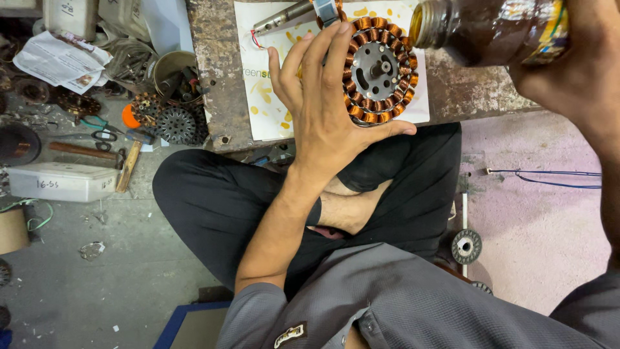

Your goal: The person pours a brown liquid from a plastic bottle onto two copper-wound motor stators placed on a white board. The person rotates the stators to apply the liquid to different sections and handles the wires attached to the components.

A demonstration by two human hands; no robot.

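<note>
Head view looks straight down on a person sitting cross-legged in dark trousers and a grey shirt at the near edge of a worn, rust-stained workbench [471,87]. A white printed sheet [261,97] lies across the middle of the bench, reaching its near edge, and a round motor stator [380,68] with copper windings around a grey steel core rests on the sheet close to that edge.

The left hand [321,110] is spread over the stator's left half: its fingers are open and fanned across the coils, while the thumb runs along the lower rim, so the hand braces the stator rather than closing around it. The right hand [584,74] is at the bench's right end, wrapped around a brown glass bottle [491,26] with a coloured label. The bottle is tipped on its side, its open threaded neck pointing left and sitting just beside the stator's upper right rim. Whether anything leaves the neck cannot be told.

Beyond the stator, at the far edge of the sheet, lies a metal shaft [284,16] with a red wire beside it.

On the floor left of the bench are a metal tin [169,64] of parts, a dark toothed core [176,125], a hammer [126,165] and a white plastic box [61,182].
</note>
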